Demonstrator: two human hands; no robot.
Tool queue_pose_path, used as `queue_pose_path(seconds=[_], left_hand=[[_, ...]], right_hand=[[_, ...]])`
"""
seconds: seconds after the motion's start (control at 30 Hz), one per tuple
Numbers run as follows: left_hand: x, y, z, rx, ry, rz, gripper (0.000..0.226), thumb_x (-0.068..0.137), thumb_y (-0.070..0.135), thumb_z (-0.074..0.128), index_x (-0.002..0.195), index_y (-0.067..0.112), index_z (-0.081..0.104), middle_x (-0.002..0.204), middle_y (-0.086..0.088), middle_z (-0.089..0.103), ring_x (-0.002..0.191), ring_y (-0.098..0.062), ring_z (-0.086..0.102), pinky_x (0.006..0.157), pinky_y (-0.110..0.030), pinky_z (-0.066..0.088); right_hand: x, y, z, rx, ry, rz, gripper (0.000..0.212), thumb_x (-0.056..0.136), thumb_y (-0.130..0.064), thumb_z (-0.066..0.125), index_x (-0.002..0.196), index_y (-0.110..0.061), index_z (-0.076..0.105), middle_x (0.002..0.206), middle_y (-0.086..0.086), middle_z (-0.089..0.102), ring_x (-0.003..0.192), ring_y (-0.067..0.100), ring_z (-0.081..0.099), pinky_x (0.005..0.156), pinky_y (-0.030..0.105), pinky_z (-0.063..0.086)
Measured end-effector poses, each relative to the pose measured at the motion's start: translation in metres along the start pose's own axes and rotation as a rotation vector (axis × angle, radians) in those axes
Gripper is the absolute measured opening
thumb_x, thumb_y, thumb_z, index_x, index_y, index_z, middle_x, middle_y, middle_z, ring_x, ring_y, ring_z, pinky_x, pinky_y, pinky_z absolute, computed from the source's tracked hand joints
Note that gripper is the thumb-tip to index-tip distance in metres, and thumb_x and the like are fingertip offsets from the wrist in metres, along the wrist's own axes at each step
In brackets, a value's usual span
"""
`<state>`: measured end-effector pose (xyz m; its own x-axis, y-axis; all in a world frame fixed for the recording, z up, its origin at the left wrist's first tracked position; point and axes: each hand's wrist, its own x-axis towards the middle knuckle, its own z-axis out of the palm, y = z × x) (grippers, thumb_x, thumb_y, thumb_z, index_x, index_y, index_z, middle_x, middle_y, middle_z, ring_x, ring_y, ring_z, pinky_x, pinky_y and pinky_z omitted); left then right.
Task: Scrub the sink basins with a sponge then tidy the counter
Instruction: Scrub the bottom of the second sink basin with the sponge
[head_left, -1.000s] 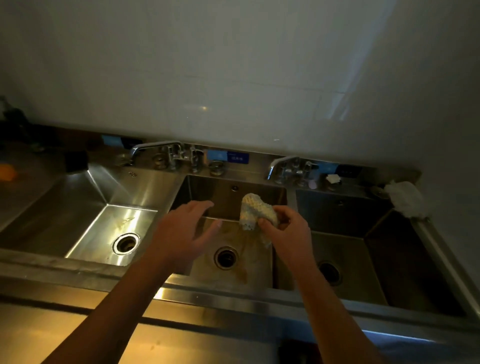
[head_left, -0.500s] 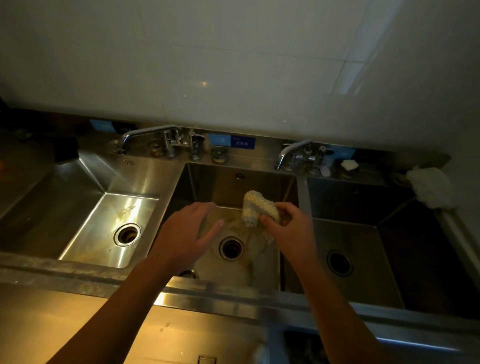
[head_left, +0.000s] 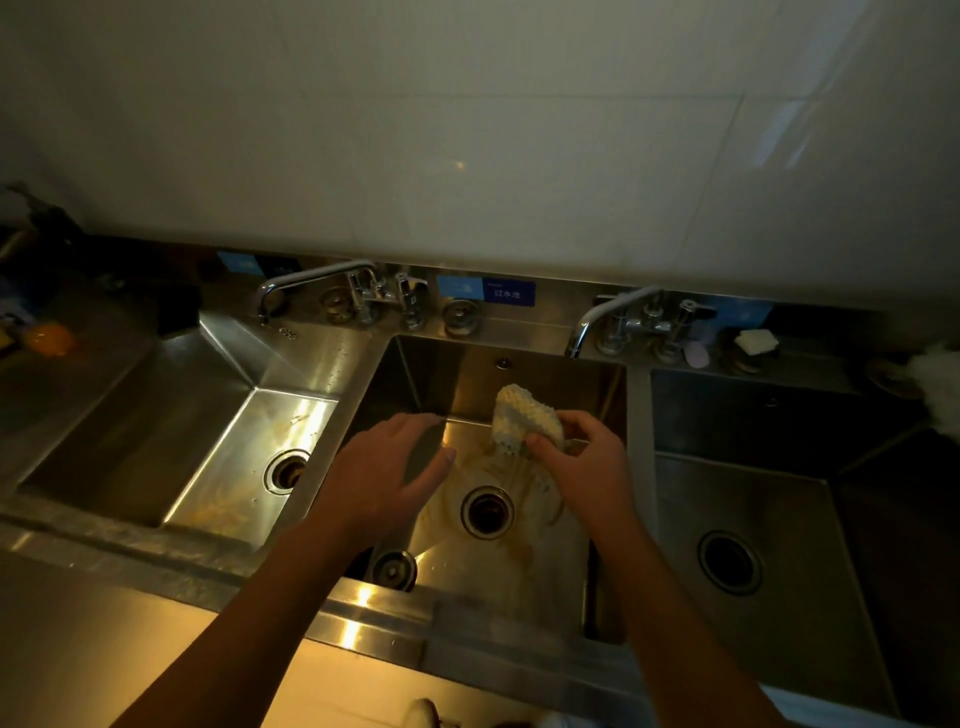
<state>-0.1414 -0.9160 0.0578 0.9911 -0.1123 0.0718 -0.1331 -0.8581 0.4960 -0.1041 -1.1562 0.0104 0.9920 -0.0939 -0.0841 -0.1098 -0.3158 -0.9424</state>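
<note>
Right hand (head_left: 582, 470) fingers pinch sponge (head_left: 524, 423); left hand (head_left: 384, 480) spread, empty.

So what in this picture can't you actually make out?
All in the head view:
- White cloth, far right: cut off by the picture's edge.
- Orange thing, far left: too dark and blurred to name.
- Blue label behind the middle basin: writing too small to read.
- Round metal strainer in the middle basin: partly behind the left forearm.
- Sponge: lower end covered by the right hand.
</note>
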Motion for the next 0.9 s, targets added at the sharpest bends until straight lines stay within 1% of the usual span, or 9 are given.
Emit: queue_pose_path(seconds=[0.17,0.27,0.4,0.5,0.57,0.67,0.77,0.9], left_hand=[[0.016,-0.016,-0.001,-0.020,0.007,0.003,0.063,0.090,0.069,0.037,0.136,0.028,0.051,0.125,0.007,0.061,0.108,-0.008,0.057,0.092,-0.039,0.050],[0.022,-0.033,-0.001,-0.027,-0.004,0.013,0.061,0.090,0.067,0.038,0.136,0.029,0.052,0.124,0.008,0.061,0.107,-0.007,0.057,0.091,-0.037,0.050],[0.035,-0.069,0.002,-0.018,-0.084,0.056,0.059,0.092,0.065,0.039,0.135,0.028,0.052,0.123,0.008,0.061,0.107,-0.008,0.058,0.090,-0.035,0.049],[0.047,-0.100,0.007,-0.011,-0.151,0.101,0.060,0.092,0.065,0.038,0.134,0.025,0.054,0.126,0.008,0.061,0.111,-0.011,0.058,0.092,-0.034,0.047],[0.055,-0.118,0.013,-0.024,-0.198,0.115,0.063,0.091,0.066,0.036,0.134,0.024,0.054,0.128,0.006,0.061,0.114,-0.013,0.058,0.093,-0.034,0.047],[0.068,-0.143,0.032,-0.045,-0.287,0.128,0.063,0.091,0.068,0.033,0.136,0.027,0.052,0.129,0.006,0.060,0.115,-0.012,0.056,0.092,-0.030,0.044],[0.078,-0.161,0.056,-0.087,-0.368,0.121,0.062,0.092,0.067,0.035,0.137,0.028,0.051,0.134,0.006,0.058,0.119,-0.013,0.055,0.096,-0.033,0.046],[0.083,-0.174,0.086,-0.126,-0.380,0.049,0.065,0.090,0.067,0.033,0.136,0.026,0.053,0.133,0.005,0.060,0.119,-0.014,0.056,0.099,-0.038,0.047]], right_hand=[[0.012,-0.006,0.011,-0.008,-0.006,-0.006,0.038,0.080,-0.034,0.080,0.115,-0.026,0.065,0.111,-0.005,0.066,0.093,0.003,0.064,0.068,0.015,0.050],[0.018,-0.008,0.024,-0.029,0.005,0.015,0.039,0.081,-0.034,0.079,0.117,-0.024,0.065,0.109,-0.007,0.066,0.093,0.002,0.064,0.068,0.015,0.050],[0.022,-0.009,0.050,-0.063,0.047,0.054,0.039,0.082,-0.035,0.078,0.118,-0.026,0.064,0.107,-0.009,0.065,0.092,0.001,0.063,0.065,0.013,0.049],[0.024,-0.011,0.075,-0.086,0.089,0.117,0.040,0.081,-0.038,0.078,0.117,-0.025,0.065,0.101,-0.014,0.066,0.090,0.000,0.063,0.068,0.017,0.052],[0.027,-0.008,0.091,-0.116,0.123,0.160,0.040,0.081,-0.038,0.079,0.117,-0.025,0.066,0.097,-0.017,0.065,0.087,-0.002,0.062,0.068,0.016,0.051],[0.030,0.005,0.112,-0.133,0.152,0.241,0.040,0.082,-0.036,0.078,0.118,-0.024,0.064,0.097,-0.017,0.062,0.085,-0.003,0.060,0.066,0.015,0.048],[0.033,0.027,0.128,-0.163,0.163,0.315,0.042,0.083,-0.033,0.078,0.121,-0.023,0.063,0.101,-0.014,0.061,0.086,-0.003,0.059,0.067,0.016,0.048],[0.040,0.068,0.138,-0.188,0.157,0.385,0.043,0.080,-0.028,0.081,0.119,-0.017,0.067,0.098,-0.008,0.065,0.081,-0.005,0.059,0.059,0.005,0.043]])
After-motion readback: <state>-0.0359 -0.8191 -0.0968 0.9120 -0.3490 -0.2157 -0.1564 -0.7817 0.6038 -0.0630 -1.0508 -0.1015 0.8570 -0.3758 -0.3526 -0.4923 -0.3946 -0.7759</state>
